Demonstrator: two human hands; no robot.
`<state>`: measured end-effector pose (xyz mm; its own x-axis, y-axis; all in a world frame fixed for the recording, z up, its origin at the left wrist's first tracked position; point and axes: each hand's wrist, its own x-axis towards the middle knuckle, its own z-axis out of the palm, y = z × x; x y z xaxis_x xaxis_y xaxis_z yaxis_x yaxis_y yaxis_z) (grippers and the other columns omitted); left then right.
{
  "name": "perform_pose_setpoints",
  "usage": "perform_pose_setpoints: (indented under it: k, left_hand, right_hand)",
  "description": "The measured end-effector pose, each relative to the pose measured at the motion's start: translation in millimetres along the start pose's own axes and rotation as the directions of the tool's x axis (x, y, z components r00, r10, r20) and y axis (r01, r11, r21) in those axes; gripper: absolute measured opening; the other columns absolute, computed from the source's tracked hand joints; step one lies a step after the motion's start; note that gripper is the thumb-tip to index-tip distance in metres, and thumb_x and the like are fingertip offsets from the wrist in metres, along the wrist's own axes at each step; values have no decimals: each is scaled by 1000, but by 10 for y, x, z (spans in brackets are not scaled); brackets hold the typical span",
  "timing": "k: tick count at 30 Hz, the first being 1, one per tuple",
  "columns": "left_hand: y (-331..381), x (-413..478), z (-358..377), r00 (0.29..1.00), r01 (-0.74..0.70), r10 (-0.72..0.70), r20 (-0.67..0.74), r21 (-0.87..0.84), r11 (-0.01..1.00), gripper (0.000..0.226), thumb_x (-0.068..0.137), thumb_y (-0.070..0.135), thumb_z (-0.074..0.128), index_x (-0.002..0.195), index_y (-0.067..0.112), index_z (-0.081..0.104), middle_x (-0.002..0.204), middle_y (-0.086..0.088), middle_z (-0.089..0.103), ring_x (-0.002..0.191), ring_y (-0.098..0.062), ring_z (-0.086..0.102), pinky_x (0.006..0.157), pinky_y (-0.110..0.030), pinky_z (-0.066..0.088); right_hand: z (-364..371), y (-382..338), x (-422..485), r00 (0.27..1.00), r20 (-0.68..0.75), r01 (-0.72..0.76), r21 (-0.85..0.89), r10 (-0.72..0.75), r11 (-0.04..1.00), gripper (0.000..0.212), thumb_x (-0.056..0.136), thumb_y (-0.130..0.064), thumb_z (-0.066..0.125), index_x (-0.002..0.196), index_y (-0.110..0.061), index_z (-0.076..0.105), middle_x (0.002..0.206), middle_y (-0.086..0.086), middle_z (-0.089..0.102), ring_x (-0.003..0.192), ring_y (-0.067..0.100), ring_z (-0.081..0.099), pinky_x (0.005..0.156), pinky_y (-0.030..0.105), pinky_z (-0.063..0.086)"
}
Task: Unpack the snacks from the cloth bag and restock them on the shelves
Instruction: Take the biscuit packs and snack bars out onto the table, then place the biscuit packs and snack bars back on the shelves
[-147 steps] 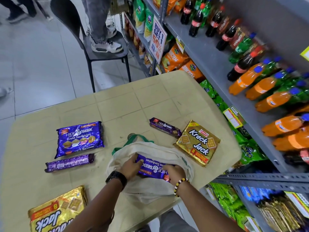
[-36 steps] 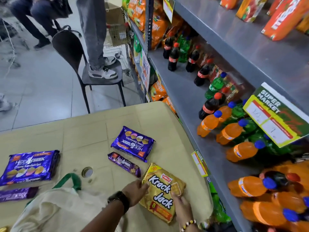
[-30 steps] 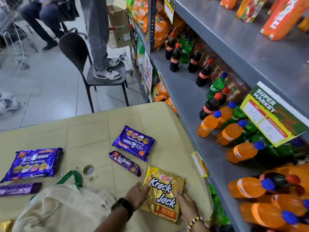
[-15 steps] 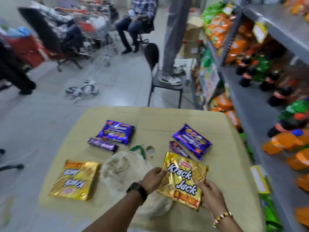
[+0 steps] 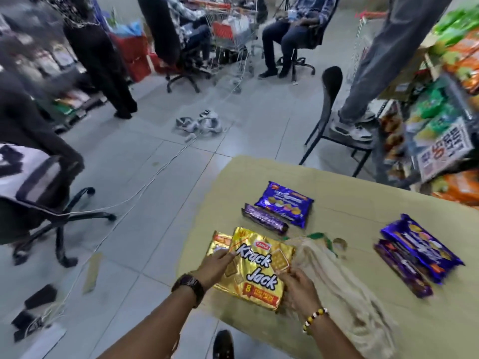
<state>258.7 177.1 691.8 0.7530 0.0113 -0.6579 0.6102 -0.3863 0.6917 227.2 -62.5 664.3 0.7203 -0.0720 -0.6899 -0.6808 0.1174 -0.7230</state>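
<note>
Krack Jack pack (image 5: 256,265) now over the second gold pack (image 5: 219,243), in the grip of left hand (image 5: 215,265) and right hand (image 5: 298,288)

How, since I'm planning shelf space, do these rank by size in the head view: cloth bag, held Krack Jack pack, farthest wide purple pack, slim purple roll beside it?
1. cloth bag
2. held Krack Jack pack (nearer the camera, so its lead is unsure)
3. wide purple pack
4. slim purple roll

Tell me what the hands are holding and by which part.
Both hold the gold Krack Jack pack: the left hand pinches its left edge, the right hand grips its right edge.
</note>
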Motion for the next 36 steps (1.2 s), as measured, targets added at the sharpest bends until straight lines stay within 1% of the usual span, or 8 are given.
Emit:
perform_pose_setpoints:
  k: [4,7,12,18,22,27,30,36]
  left_hand:
    - [-233,133,-465,997,71,-70,18,-61,996,25,101,43,50,99,24,67,102,2,69,76,-8,68,55,-16,48]
    - [-384,270,-605,994,105,-105,15,-37,994,37,101,48,46,107,18,66,103,-8,70,81,-23,61,59,-25,41]
    - [-543,425,-669,993,119,-119,18,-23,993,32,101,47,44,107,24,64,99,-2,71,79,-17,64,58,-25,43]
    - [-520,553,-749,987,140,-138,89,-17,990,43,101,52,40,112,20,65,111,-8,70,94,-26,66,81,-35,53]
    - [-309,729,-793,999,34,-35,3,138,990,64,99,54,45,146,12,42,153,-13,44,135,-31,47,110,-42,40]
    - [334,1191,-691,991,-134,131,29,232,964,71,95,58,49,151,18,34,156,-7,39,139,-28,43,111,-44,39]
    - [665,1597,-549,986,-158,144,81,191,969,75,93,62,50,152,19,34,157,-6,39,140,-27,41,113,-44,37]
    - [834,2337,-251,982,-105,76,173,166,980,70,91,62,49,132,6,56,135,-13,60,126,-31,54,106,-42,40]
  right_hand:
    - [542,120,198,996,28,-83,-26,84,996,18,86,-16,75,103,-11,72,95,10,80,87,32,76,82,62,58]
    - [740,199,368,995,38,-83,-108,87,991,22,83,-15,75,105,-10,72,93,8,80,86,30,77,85,58,59]
    - [916,245,481,997,-6,-71,-316,73,946,33,77,-30,76,109,-23,71,103,-3,77,92,20,74,90,46,59]
    - [914,164,474,994,-11,-106,-391,111,914,33,80,-29,75,112,-23,69,109,-1,76,96,18,73,90,44,60]
    - [783,-35,460,984,-153,1,-501,-90,865,23,79,-30,75,97,-16,71,98,-2,74,91,14,68,82,30,55]
    - [514,-485,817,945,-301,64,-204,-125,977,30,86,-19,72,115,-15,68,103,-2,70,87,7,61,76,25,47]
    - [417,-682,1150,959,-277,54,-46,-65,997,35,89,-34,69,118,-16,63,89,-5,59,74,12,54,61,28,47]
    - [351,-614,1735,950,-311,-20,-37,8,999,42,95,-42,57,120,-9,63,124,14,64,117,35,58,105,50,46]
